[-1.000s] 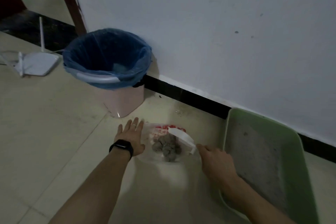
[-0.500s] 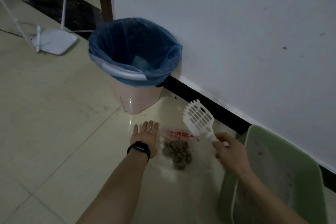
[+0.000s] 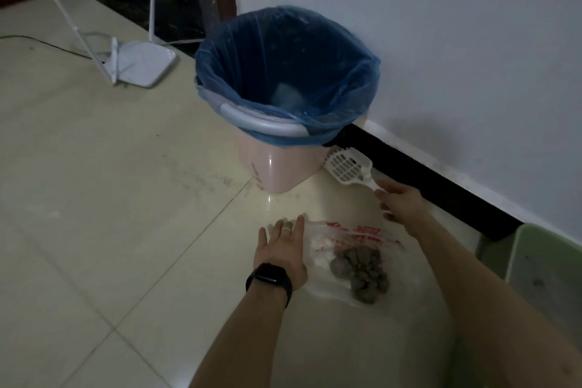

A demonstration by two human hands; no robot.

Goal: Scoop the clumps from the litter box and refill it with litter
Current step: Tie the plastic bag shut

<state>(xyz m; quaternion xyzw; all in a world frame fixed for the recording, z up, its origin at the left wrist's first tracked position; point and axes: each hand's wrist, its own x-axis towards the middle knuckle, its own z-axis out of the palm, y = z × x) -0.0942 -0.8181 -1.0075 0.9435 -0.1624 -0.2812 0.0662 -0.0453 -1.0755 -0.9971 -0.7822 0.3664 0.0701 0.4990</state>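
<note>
Grey litter clumps (image 3: 360, 272) lie in a heap on a clear plastic bag (image 3: 362, 235) with red print, spread on the floor. My left hand (image 3: 282, 249) presses flat on the bag's left edge, fingers straight, a black band on the wrist. My right hand (image 3: 398, 200) holds the handle of a white slotted litter scoop (image 3: 348, 165), whose head lies by the base of the pink bin (image 3: 277, 173). The green litter box (image 3: 519, 249) shows only partly at the right edge, grey litter inside.
The pink bin carries a blue liner (image 3: 283, 72) and stands against the white wall (image 3: 456, 41). A black skirting board (image 3: 441, 186) runs along the wall. A white router (image 3: 141, 63) with antennas lies on the tiled floor at the left.
My right hand has carried the scoop from above the bag to the floor beside the bin's base. My left hand stays on the bag. The camera has turned left.
</note>
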